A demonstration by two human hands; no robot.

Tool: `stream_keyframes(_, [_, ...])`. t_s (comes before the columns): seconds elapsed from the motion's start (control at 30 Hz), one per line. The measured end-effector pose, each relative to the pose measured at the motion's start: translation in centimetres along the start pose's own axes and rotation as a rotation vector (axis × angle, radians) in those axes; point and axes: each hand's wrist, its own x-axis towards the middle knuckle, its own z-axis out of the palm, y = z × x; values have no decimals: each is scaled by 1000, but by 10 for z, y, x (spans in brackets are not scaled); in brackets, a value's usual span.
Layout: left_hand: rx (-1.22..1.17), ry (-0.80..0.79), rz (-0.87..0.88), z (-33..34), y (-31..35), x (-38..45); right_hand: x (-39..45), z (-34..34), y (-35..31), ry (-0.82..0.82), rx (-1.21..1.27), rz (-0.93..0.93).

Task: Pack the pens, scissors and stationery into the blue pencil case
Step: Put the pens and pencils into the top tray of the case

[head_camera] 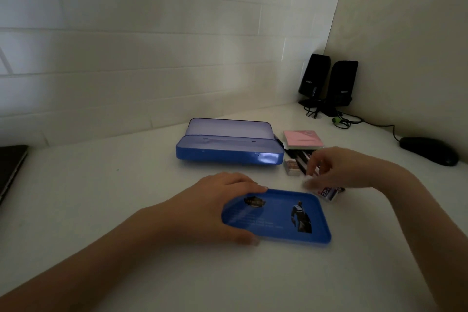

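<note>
White desk (126,210), dim light, corner of two pale walls.

Blue case (229,152) at mid-desk, open, lid tilted up behind the tray; interior looks bare as far as visible. Second blue piece, a flat lid (278,218) printed with a dark figure and a logo, nearer the edge.

Left hand (215,205) on the lid's left end: thumb along the near edge, fingers curved over the far edge, gripping it flat to the desk.

Right hand (329,170) just right of the case, fingers curled downward over the stationery pile; fingertips blurred, cannot tell whether anything is pinched.

Pile to the right of the case: pink notepad (302,138) farthest back, dark pens (297,157) lying beneath and before it, small eraser (291,168) beside the case's right corner, white box marked 2B (328,194) under the right wrist, touching the lid's far right corner or nearly so.

Two black speakers (329,81) in the corner, cables trailing. Black mouse (430,151) far right. Dark laptop (11,167) at left edge.
</note>
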Motion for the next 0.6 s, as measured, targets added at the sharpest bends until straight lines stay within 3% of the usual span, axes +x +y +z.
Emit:
stream_keyframes(0.07, [3,7,-5,1,0,1,-3,3,-6,-49,-55,12])
stream_keyframes(0.2, [59,6,2,3,-2,2,1,16,-17,166,-68,7])
stream_keyframes(0.3, [89,10,2,3,-3,3,12,38,-27,426,110,-79])
stream_keyframes(0.43, [88,8,1,3,-3,4,20,39,-29,530,338,-97])
stream_keyframes(0.53, [83,61,-14,5,-3,4,20,24,-12,586,173,15])
stream_keyframes(0.6, [96,100,-25,6,-4,4,18,23,-6,481,44,116])
